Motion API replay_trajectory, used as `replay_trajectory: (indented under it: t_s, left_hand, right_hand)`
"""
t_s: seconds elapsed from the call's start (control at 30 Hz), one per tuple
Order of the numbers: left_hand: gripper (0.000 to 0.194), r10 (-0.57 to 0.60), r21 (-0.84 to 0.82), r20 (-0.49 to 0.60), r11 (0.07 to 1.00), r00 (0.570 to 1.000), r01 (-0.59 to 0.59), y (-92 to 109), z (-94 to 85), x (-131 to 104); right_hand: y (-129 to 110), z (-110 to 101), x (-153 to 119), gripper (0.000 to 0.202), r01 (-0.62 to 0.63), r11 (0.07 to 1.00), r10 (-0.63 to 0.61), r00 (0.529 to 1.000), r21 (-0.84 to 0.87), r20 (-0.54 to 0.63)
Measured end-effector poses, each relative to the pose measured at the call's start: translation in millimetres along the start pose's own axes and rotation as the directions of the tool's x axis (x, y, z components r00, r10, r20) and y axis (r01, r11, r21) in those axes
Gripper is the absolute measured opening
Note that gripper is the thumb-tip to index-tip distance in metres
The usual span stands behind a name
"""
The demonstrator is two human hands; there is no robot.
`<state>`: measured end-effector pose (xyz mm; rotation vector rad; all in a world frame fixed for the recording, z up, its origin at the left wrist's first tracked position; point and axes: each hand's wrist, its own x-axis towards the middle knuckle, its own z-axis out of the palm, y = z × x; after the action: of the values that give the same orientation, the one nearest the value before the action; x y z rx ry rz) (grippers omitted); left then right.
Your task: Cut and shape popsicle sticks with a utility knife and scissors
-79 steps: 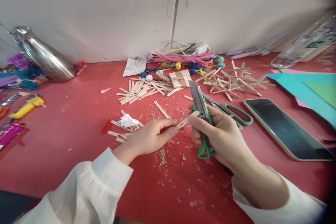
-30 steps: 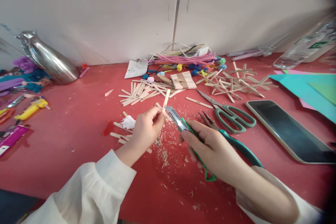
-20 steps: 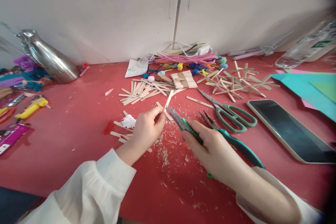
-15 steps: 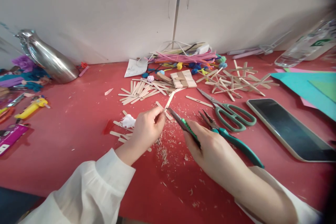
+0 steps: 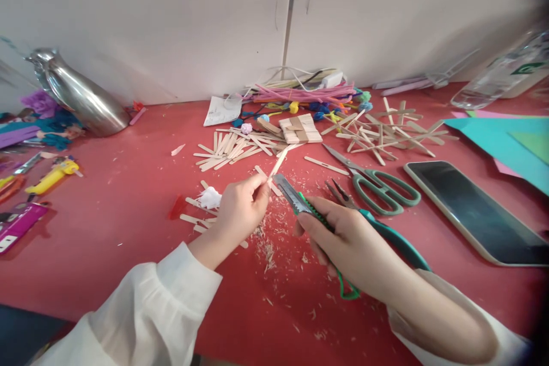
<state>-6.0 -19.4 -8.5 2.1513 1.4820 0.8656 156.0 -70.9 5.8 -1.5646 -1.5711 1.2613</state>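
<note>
My left hand (image 5: 245,203) pinches the near end of a wooden craft stick (image 5: 279,163), which points up and away from me. In my right hand (image 5: 343,234) is a green utility knife (image 5: 315,214), its metal blade (image 5: 288,191) out and its tip close beside the stick at my left fingertips. Whether blade and stick touch, I cannot tell. Wood shavings (image 5: 269,254) lie scattered on the red table (image 5: 141,206) below and between the hands. Several craft sticks and a white fluffy clump (image 5: 209,198) sit next to my left wrist.
Scissors (image 5: 381,186), teal-handled pliers (image 5: 397,234) and a phone (image 5: 472,209) lie to the right. Behind are loose craft sticks (image 5: 231,147), a banded stick bundle (image 5: 301,129) and pink pipe cleaners (image 5: 300,94). A metal jug (image 5: 88,100) stands far left; a plastic bottle (image 5: 493,80) lies far right.
My right hand has turned, so the flat of the knife blade and the green tail end now show. The left hand and its stick stay in place.
</note>
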Motion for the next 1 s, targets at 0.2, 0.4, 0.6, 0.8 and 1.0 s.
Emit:
replay_trajectory:
  t_s: [0.2, 0.4, 0.6, 0.8, 1.0]
  left_hand:
    - [0.026, 0.008, 0.002, 0.006, 1.0, 1.0, -0.008, -0.9, 1.2, -0.5]
    - [0.024, -0.025, -0.017, 0.027, 1.0, 0.999, 0.025, 0.5, 2.9, -2.8]
    - [0.025, -0.029, -0.066, 0.038, 0.997, 0.999, 0.031, 1.4, 2.8, -3.2]
    - [0.025, -0.056, -0.066, 0.085, 0.996, 0.995, 0.061, 2.5, 2.8, -1.2]
    - [0.022, -0.087, -0.162, 0.13, 0.981, 0.988, 0.107, -3.6, 4.2, 0.3]
  right_hand:
    - [6.0, 0.8, -0.4, 0.018, 0.09, 0.982, -0.097, 0.995, -0.165, -0.038]
    - [19.4, 9.8, 1.8, 0.012, 0.312, 0.721, -0.492, 0.859, -0.619, -0.14]
    - [26.4, 15.5, 0.9, 0.024, 0.3, 0.435, -0.67, 0.738, -0.849, -0.082]
    - [17.6, 16.7, -6.6, 0.042, 0.195, 0.148, -0.724, 0.689, -0.97, 0.028]
    - [16.5, 8.5, -2.5, 0.023, 0.223, 0.489, -0.536, 0.839, -0.843, -0.089]
